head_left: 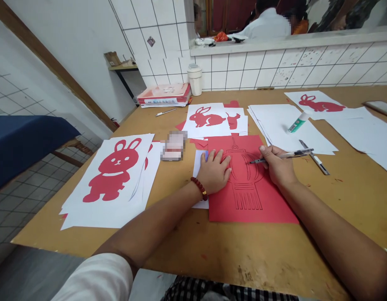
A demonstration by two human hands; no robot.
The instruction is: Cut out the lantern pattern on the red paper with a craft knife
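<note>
1. Brown table [177,248]: beneath the red sheet [221,211], whose lantern outline [242,175] runs lengthwise front to back, tassel [248,200] nearest.
2. Rabbit sheet [110,175]: at left, well apart.
3. Left hand [213,172]: fingers spread, flat on the red sheet.
4. Right hand [278,166]: pinching a pen [294,154], tip leftward at the lantern outline.
5. Glue stick [298,123]: beyond the right hand.

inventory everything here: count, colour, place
red sheet: 1, red, centre
pen: 1, dark, centre
glue stick: 1, green-white, right
slim tool: 1, grey, right
white sheets: several, white, right
rabbit pictures: 3, red-white, left, back
book stack: 1, reddish, back
cup: 1, white, back
blurred block: 1, pinkish, left
table: 1, brown, foreground
cloth: 1, blue, left
people: several, mixed, back
bracelet: 1, dark-red, centre
left hand: 1, on red sheet
right hand: 1, holding pen
</note>
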